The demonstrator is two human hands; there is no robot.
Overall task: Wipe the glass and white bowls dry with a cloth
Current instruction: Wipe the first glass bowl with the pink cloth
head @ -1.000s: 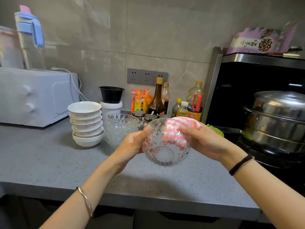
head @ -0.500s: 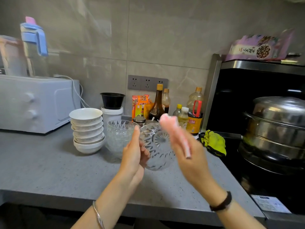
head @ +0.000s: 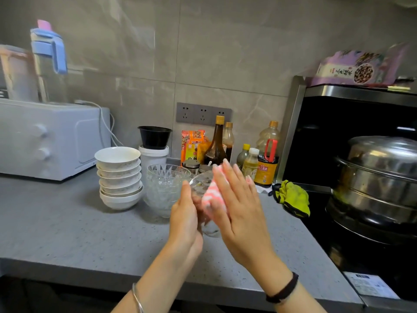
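I hold a clear cut-glass bowl (head: 200,184) tilted on its side above the grey counter (head: 67,227). My left hand (head: 183,214) grips its left side, thumb up. My right hand (head: 240,205) lies flat with straight fingers and presses a pink-and-white striped cloth (head: 211,197) against the bowl. Much of the bowl is hidden between the hands. To the left, a stack of several white bowls (head: 119,177) stands on the counter. A stack of glass bowls (head: 164,188) stands next to it.
A white appliance (head: 45,138) sits at the back left. A black bowl on a white tub (head: 154,141) and sauce bottles (head: 216,143) line the wall. A green cloth (head: 293,197) lies beside the steel steamer pot (head: 379,177) at right.
The bowl was turned from facing me to edge-on. My right hand came off it with the cloth, then pressed the cloth back against it. The view shifted slightly downward.
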